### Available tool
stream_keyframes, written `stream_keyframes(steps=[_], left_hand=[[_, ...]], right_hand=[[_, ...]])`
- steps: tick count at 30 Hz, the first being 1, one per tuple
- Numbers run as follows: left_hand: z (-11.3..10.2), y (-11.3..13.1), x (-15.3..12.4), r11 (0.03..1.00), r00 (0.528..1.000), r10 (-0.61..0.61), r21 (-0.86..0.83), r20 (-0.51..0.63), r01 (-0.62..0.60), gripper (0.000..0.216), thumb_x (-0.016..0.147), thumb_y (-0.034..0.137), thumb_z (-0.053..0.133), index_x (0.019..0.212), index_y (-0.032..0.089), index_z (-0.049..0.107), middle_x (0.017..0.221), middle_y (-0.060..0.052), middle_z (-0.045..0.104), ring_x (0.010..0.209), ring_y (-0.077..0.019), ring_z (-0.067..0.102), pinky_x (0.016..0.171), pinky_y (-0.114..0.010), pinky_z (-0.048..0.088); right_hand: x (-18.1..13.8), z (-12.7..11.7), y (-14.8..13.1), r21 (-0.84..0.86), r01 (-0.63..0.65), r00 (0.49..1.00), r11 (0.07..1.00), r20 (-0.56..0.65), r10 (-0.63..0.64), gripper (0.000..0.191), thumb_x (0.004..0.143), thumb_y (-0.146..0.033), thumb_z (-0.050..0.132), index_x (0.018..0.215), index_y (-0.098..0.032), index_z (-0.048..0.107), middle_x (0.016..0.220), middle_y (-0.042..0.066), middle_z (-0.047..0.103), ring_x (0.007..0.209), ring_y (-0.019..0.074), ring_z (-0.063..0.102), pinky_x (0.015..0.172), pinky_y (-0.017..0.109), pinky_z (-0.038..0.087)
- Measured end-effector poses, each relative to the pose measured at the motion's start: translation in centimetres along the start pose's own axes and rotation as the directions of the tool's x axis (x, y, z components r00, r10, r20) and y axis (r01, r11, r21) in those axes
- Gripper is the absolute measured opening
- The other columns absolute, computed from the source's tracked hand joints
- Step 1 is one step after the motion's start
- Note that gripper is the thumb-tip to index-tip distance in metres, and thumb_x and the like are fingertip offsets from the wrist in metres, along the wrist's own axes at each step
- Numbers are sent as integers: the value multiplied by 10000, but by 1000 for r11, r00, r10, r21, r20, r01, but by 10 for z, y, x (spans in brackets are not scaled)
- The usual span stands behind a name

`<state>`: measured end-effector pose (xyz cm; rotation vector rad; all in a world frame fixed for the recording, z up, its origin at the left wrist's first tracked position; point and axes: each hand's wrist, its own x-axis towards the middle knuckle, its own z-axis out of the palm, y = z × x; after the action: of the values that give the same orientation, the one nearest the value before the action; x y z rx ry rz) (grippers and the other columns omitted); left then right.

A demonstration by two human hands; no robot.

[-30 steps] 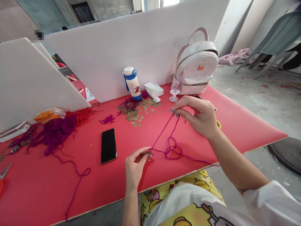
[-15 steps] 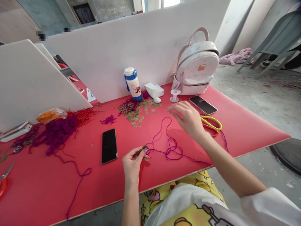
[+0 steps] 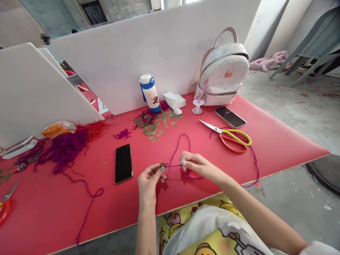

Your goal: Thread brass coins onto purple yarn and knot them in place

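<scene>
Between the thumb and fingers of my left hand (image 3: 150, 179) is a bronze-coloured coin (image 3: 163, 165), held just above the red table. A purple cord (image 3: 174, 165) runs taut from the coin to my right hand (image 3: 198, 165), whose fingertips are pinched on it. The rest of the cord loops up behind my hands and trails right past the table's front edge. Scissors with yellow and red handles (image 3: 236, 141) lie to the right, blades apart. Left of my left hand rests a black phone (image 3: 123, 163).
A heap of coins (image 3: 152, 131) lies before a white and blue bottle (image 3: 150, 94). Further right stand a white spool (image 3: 197, 107), a second phone (image 3: 230, 117) and a pale backpack (image 3: 223, 76). Purple yarn (image 3: 66, 148) and orange-handled scissors (image 3: 5, 209) lie on the left.
My right hand has moved down and left and now pinches the cord, pulling a stretch straight. The scissors' blades have come into sight. My left hand still holds the coin.
</scene>
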<state>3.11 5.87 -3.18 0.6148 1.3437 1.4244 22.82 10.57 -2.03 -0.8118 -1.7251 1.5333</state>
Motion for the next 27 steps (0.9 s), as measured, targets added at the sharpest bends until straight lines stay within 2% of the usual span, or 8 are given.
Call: stream_keyframes(steps=[4,7,11,15,17,23,25,27], left_hand=[[-5,1,1,992,999,-53,-119,-14,51,322,448,243,900,685,127,716,595,-12,678,439,-64,549,416,-153,442],[-9,2,3,988,997,-42,-152,-57,33,353,426,244,907,700,126,718,617,-19,685,457,-66,557,412,-147,435],[-15,4,5,986,991,-15,-168,-130,-7,378,411,247,910,713,122,721,624,-25,687,466,-62,557,418,-141,437],[-18,4,8,982,985,19,-180,-172,-50,382,405,249,907,712,123,718,616,-15,679,458,-53,545,419,-140,439],[-19,3,8,985,983,30,-160,-182,-60,373,426,247,901,727,122,720,628,-17,682,464,-54,552,431,-144,451],[-20,-8,8,990,971,132,-18,-198,-138,318,555,252,854,818,123,731,616,-22,679,506,-86,592,477,-171,486],[-19,-10,7,981,963,193,61,-188,-184,276,608,250,825,839,129,735,596,-17,670,507,-96,596,490,-185,496],[-16,-11,4,959,954,263,146,-144,-242,220,660,241,789,850,140,740,595,-12,663,513,-101,599,503,-195,504]], right_hand=[[-17,-42,-3,131,-77,983,988,-156,97,319,906,-466,510,835,-181,636,944,59,576,825,167,551,746,301,453],[-33,-73,-4,226,62,932,972,-363,25,313,822,-512,593,760,-208,632,911,71,596,891,203,567,801,358,459],[-54,-109,-13,295,334,751,895,-657,-64,389,750,-497,680,562,-228,471,649,20,453,738,181,558,706,384,447],[-68,-122,-25,262,422,630,868,-774,-72,515,826,-529,600,494,-223,354,554,-18,314,589,152,489,587,345,403],[-70,-120,-31,348,534,584,770,-811,-39,438,878,-464,571,528,-233,445,570,-13,400,591,128,521,584,308,435],[-59,-114,-35,553,799,554,237,-830,67,218,916,-127,553,719,-213,592,641,-73,621,553,23,629,528,119,519],[-55,-111,-32,549,736,585,395,-811,38,210,793,-83,699,660,-210,597,567,-93,599,396,5,539,379,92,429],[-50,-102,-31,430,543,651,721,-758,-39,198,661,-137,816,734,-235,661,538,-88,602,316,17,460,306,125,353]])
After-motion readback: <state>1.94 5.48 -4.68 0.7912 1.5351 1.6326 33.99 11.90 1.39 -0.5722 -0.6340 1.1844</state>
